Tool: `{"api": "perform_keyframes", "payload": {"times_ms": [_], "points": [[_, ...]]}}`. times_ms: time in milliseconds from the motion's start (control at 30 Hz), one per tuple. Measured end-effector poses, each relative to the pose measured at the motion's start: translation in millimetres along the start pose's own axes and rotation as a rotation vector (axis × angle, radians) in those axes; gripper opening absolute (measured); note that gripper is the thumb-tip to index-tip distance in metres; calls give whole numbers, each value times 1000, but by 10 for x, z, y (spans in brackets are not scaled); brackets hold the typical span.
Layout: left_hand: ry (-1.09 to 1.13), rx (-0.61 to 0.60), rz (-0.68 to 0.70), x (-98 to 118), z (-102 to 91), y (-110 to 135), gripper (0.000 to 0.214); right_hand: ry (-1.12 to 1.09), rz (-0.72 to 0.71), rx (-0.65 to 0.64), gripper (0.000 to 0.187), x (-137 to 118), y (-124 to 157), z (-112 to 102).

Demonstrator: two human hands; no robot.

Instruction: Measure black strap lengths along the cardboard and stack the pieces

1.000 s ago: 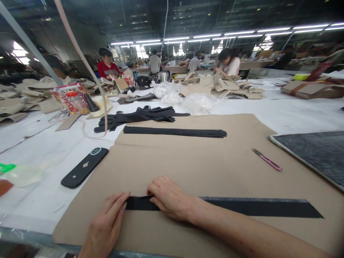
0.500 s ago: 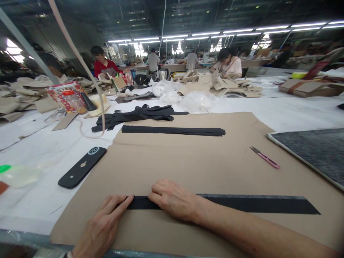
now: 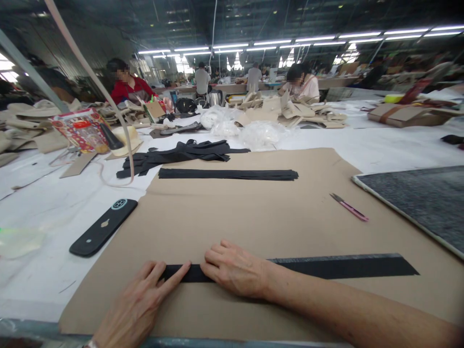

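A long black fabric strip lies across the brown sheet near its front edge, its upper margin greyish and slightly shiny. My left hand rests on the strip's left end, index finger stretched out along it and spread from the other fingers. Just to the right, my right hand has its fingers curled and pressed down on the same strip; the fingertips and thumb are partly hidden. My right forearm crosses over the strip's middle. Farther back, a neat stack of black strips lies on the sheet.
Pink-handled thread snips lie on the brown sheet. A black phone is at left, a grey felt-like board at right. Behind are a loose heap of black strips, clear plastic bags and a hanging hose. Co-workers sit beyond.
My left index finger has reached farther right along the strip and spread from the other fingers. The strip's right end has tilted up slightly. My right hand stays nearly in place; the view shifted a little.
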State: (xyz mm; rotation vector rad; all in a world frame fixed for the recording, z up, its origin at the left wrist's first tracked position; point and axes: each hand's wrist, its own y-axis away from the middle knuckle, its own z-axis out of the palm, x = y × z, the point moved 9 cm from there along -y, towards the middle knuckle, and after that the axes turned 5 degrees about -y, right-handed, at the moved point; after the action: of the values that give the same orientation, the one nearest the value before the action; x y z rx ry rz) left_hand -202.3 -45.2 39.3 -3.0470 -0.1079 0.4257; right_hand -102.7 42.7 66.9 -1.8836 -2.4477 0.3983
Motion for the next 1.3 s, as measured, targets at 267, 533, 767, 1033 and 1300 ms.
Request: {"api": "perform_keyframes", "payload": {"times_ms": [267, 533, 767, 1033, 1300], "points": [[54, 346, -14, 62, -304, -30, 65, 38, -2, -9, 15, -7, 36, 6], [295, 289, 61, 342, -117, -196, 55, 66, 3, 29, 16, -21, 77, -24], [150, 263, 145, 350, -113, -111, 56, 50, -8, 8, 17, 16, 270, -31], [24, 215, 133, 431, -107, -139, 68, 51, 19, -24, 18, 57, 452, -99], [-38, 136, 135, 480, -103, -183, 74, 60, 44, -30, 19, 89, 628, -162]]}}
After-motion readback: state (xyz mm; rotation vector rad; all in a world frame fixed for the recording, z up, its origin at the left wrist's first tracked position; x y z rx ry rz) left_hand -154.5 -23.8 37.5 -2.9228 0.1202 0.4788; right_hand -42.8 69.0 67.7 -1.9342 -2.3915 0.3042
